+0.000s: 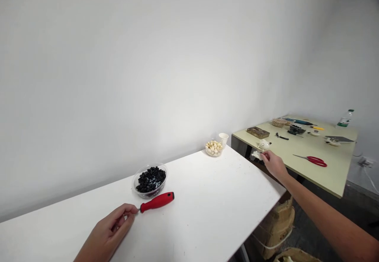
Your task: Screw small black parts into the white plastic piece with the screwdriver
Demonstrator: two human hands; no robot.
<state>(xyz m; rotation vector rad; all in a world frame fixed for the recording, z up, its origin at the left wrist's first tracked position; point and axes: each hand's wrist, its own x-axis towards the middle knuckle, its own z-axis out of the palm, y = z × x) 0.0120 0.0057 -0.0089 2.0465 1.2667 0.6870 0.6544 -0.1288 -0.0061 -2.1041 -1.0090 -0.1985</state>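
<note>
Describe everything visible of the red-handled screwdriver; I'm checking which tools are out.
The red-handled screwdriver has a thick, rounded, rubbery-looking red grip, a small dark collar and a thin metal shaft. The left hand comes from the near side, its fingertips at the shaft, hiding the tip, so its shape cannot be told. It lies on the white table, angled, just in front of the clear plastic bowl, apparently not touching it.

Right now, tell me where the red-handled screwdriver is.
In the head view, the red-handled screwdriver lies over the white table just below the clear bowl of dark dried fruit, its shaft pinched in the fingers of the left hand.
</note>
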